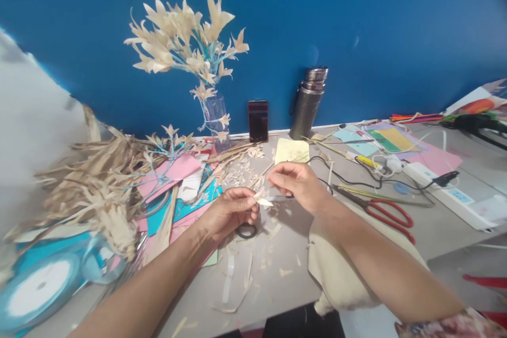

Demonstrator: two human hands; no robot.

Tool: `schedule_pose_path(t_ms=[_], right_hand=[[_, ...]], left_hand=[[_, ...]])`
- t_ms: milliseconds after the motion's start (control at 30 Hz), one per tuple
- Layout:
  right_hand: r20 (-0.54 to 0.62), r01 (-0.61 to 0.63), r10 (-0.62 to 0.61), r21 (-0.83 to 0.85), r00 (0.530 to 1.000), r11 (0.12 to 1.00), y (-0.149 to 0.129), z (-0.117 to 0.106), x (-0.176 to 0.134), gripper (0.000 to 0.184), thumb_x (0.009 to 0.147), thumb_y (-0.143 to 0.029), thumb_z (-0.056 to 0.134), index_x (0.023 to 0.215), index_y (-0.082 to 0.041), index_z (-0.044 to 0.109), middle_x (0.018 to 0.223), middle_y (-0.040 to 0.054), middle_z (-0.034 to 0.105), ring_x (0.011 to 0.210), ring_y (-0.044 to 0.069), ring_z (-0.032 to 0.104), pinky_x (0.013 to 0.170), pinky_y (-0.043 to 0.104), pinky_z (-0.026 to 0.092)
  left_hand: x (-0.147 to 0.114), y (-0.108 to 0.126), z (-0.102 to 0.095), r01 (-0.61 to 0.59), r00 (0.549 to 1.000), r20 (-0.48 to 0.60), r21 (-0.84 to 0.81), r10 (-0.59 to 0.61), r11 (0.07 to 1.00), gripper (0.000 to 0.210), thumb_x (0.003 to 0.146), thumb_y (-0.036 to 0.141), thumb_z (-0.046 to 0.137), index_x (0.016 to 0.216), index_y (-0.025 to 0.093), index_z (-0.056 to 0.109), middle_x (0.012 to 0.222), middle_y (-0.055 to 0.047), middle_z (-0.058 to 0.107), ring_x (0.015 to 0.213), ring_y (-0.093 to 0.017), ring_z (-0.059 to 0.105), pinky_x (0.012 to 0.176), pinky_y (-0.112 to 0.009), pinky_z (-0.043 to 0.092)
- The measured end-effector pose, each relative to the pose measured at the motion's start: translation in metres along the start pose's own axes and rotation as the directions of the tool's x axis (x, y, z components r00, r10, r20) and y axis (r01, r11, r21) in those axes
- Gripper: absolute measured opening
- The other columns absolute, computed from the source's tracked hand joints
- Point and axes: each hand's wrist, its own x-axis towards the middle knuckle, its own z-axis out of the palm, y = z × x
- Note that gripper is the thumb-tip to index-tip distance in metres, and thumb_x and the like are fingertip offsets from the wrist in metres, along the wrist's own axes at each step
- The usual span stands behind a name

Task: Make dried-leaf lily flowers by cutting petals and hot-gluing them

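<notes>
Between the thumb and fingers of my left hand (233, 210) is a small cream husk flower (263, 200), its pointed petals sticking out to the right. My right hand (295, 182) hovers just right of it and a little higher, fingertips pinched together; whatever they hold, if anything, is too small to make out. Under my left hand lies a dark ring (246, 231), perhaps a scissor handle or tape roll, partly covered. Husk scraps (245, 171) are scattered behind my hands. Beneath my right forearm rests a cream cloth (336, 269).
A vase (216, 111) of husk flowers (178, 37), a phone (258, 121) and a flask (308, 105) stand along the blue wall. Dried husks (106, 169) and a ribbon spool (39, 288) lie left. Red-handled scissors (390, 214) and a power strip (447, 195) are right.
</notes>
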Motion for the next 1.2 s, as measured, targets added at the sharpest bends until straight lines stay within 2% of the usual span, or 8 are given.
schedule_pose_path(t_ms=[233, 333, 400, 533, 700, 833, 1000, 1200], right_hand=[[-0.304, 0.025, 0.011, 0.112, 0.953, 0.993, -0.003, -0.049, 0.029, 0.035, 0.065, -0.045, 0.084, 0.076, -0.016, 0.068, 0.067, 0.0002, 0.059, 0.049, 0.006, 0.038, 0.042, 0.019, 0.024], [-0.24, -0.062, 0.008, -0.219, 0.971, 0.974, -0.004, -0.057, 0.05, 0.039, 0.074, -0.053, 0.071, 0.081, -0.015, 0.067, 0.07, 0.0027, 0.061, 0.049, 0.007, 0.039, 0.042, 0.02, 0.025], [-0.166, -0.101, 0.018, -0.511, 0.986, 0.854, -0.003, -0.054, 0.069, 0.039, 0.079, -0.052, 0.063, 0.079, -0.014, 0.068, 0.069, 0.0044, 0.063, 0.049, 0.008, 0.042, 0.043, 0.021, 0.028], [-0.078, -0.084, 0.038, -0.766, 0.996, 0.638, 0.004, -0.037, 0.113, 0.024, 0.074, -0.035, 0.069, 0.064, -0.013, 0.07, 0.061, 0.0042, 0.066, 0.056, 0.013, 0.051, 0.054, 0.023, 0.037], [-0.037, -0.048, 0.038, -0.932, 0.999, 0.36, 0.018, -0.017, 0.154, 0.019, 0.08, -0.026, 0.063, 0.089, -0.017, 0.078, 0.092, 0.0095, 0.076, 0.084, 0.02, 0.063, 0.072, 0.025, 0.042], [-0.043, -0.058, 0.068, -0.972, 0.997, 0.23, 0.033, -0.011, 0.169, 0.024, 0.084, -0.023, 0.058, 0.097, -0.019, 0.077, 0.101, 0.0113, 0.076, 0.093, 0.023, 0.065, 0.076, 0.026, 0.042], [-0.031, -0.047, 0.084, -0.98, 0.996, 0.193, 0.048, -0.009, 0.179, 0.023, 0.082, -0.028, 0.062, 0.097, -0.02, 0.077, 0.101, 0.0111, 0.076, 0.093, 0.025, 0.066, 0.074, 0.027, 0.042], [-0.018, -0.032, 0.047, -0.951, 0.999, 0.307, 0.057, -0.013, 0.184, 0.014, 0.072, -0.024, 0.069, 0.084, -0.021, 0.076, 0.089, 0.0067, 0.075, 0.084, 0.022, 0.065, 0.069, 0.026, 0.04]], left_hand=[[-0.003, 0.004, 0.005, 0.026, 0.998, 0.057, -0.037, -0.023, 0.999, 0.024, 0.07, 0.031, 0.082, 0.071, 0.009, 0.072, 0.064, -0.006, 0.064, 0.055, -0.015, 0.061, 0.053, -0.025, 0.044], [-0.001, 0.004, 0.004, 0.012, 0.999, 0.038, -0.045, -0.01, 0.999, 0.024, 0.07, 0.03, 0.081, 0.074, 0.008, 0.073, 0.064, -0.007, 0.064, 0.054, -0.015, 0.061, 0.053, -0.025, 0.044], [0.001, 0.002, 0.002, 0.002, 1.0, 0.027, -0.044, -0.001, 0.999, 0.024, 0.07, 0.029, 0.081, 0.077, 0.007, 0.074, 0.063, -0.007, 0.064, 0.054, -0.014, 0.061, 0.052, -0.024, 0.044], [0.005, -0.002, -0.004, -0.034, 0.999, 0.001, -0.056, 0.034, 0.998, 0.021, 0.068, 0.026, 0.083, 0.075, 0.008, 0.074, 0.062, -0.007, 0.065, 0.052, -0.013, 0.06, 0.05, -0.023, 0.042], [0.009, -0.004, -0.01, -0.062, 0.997, -0.046, -0.086, 0.059, 0.994, 0.019, 0.064, 0.023, 0.084, 0.07, 0.009, 0.071, 0.061, -0.007, 0.066, 0.05, -0.013, 0.059, 0.049, -0.023, 0.042], [0.011, -0.003, -0.013, -0.053, 0.996, -0.081, -0.092, 0.046, 0.994, 0.02, 0.063, 0.024, 0.083, 0.069, 0.01, 0.071, 0.061, -0.007, 0.066, 0.048, -0.012, 0.058, 0.048, -0.024, 0.043], [0.011, 0.0, -0.012, -0.053, 0.993, -0.111, -0.113, 0.04, 0.992, 0.019, 0.061, 0.022, 0.083, 0.068, 0.01, 0.07, 0.064, -0.007, 0.068, 0.048, -0.012, 0.059, 0.047, -0.023, 0.044], [0.01, 0.002, -0.013, -0.061, 0.99, -0.136, -0.127, 0.044, 0.99, 0.019, 0.061, 0.022, 0.083, 0.069, 0.01, 0.07, 0.066, -0.007, 0.07, 0.048, -0.012, 0.059, 0.046, -0.022, 0.045]])
